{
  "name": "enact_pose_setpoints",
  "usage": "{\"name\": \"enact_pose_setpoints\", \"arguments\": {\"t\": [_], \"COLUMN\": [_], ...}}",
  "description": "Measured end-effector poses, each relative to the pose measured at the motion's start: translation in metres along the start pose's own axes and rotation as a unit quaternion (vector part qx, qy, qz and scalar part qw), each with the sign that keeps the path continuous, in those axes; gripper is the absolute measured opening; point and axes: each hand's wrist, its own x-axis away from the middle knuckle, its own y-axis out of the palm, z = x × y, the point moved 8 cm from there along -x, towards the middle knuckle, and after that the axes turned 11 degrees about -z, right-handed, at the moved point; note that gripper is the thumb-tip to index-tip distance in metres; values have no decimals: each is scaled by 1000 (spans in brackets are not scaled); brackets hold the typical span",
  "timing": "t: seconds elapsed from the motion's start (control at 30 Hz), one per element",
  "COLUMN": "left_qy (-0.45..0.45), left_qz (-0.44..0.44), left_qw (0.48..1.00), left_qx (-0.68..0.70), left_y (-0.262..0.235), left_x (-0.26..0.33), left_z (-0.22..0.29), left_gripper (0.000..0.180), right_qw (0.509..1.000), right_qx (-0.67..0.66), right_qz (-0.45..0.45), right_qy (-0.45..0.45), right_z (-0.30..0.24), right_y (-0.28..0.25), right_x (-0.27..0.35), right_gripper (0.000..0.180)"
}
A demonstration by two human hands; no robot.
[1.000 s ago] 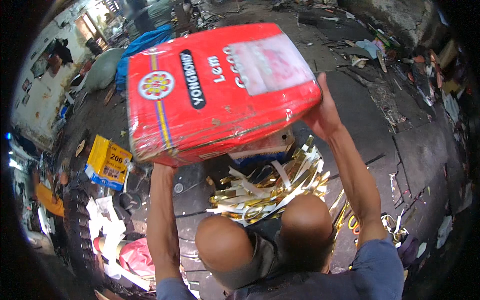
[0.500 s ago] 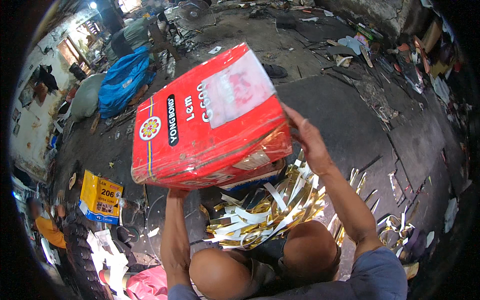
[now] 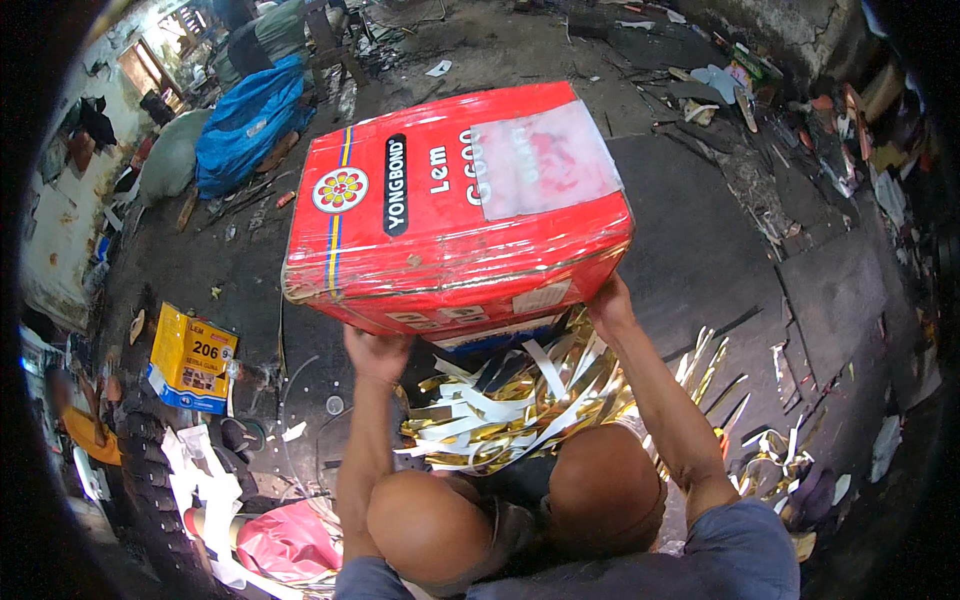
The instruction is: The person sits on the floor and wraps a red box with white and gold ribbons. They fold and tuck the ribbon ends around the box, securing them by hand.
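Note:
A large red cardboard box (image 3: 460, 215), wrapped in clear tape and with a whitish sheet stuck on its face, is held up in front of my knees. My left hand (image 3: 378, 352) grips its lower left edge from beneath, and my right hand (image 3: 608, 303) holds the lower right corner. Most of the fingers are hidden behind the box. Below it lies a heap of gold and white strips (image 3: 490, 420), some reaching toward my right forearm. A blue and white edge (image 3: 500, 335) shows just under the box; what it belongs to is hidden.
On the left stand a yellow and blue box (image 3: 195, 360), white scraps (image 3: 200, 470) and a pink bag (image 3: 290, 540). A person in orange (image 3: 92, 430) is at the far left. Farther back lie a blue tarp bundle (image 3: 250, 125) and, at the right, scattered debris (image 3: 740, 190).
The red box has turned clockwise to sit nearly level and has shifted right. My right hand has slid from its right side down to the lower corner.

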Motion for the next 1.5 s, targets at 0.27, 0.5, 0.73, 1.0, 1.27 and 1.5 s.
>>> {"name": "enact_pose_setpoints", "arguments": {"t": [0.27, 0.5, 0.73, 1.0, 1.27, 1.5], "left_qy": [41, 30, 9, -7, 18, -94], "left_qz": [-38, 34, 56, 78, 84, 201], "left_qw": [996, 995, 996, 996, 996, 936], "left_qx": [68, 87, 63, 51, -24, -273], "left_y": [2, 10, -10, -8, -10, -57], "left_x": [25, 57, 61, 63, 60, 149], "left_z": [-43, -53, -42, -34, -15, 46], "left_gripper": [103, 102, 98, 86, 79, 73], "right_qw": [999, 995, 999, 999, 982, 794], "right_qx": [1, -74, -1, -44, 104, 493], "right_qz": [-52, 14, -46, -30, -108, 354], "right_qy": [5, 63, 2, 8, -115, -37], "right_z": [8, 20, 6, 24, 20, -7], "right_y": [28, 22, 39, 27, 25, -122], "right_x": [-10, 0, 1, -4, -4, 192], "right_gripper": [43, 46, 42, 42, 41, 45]}}
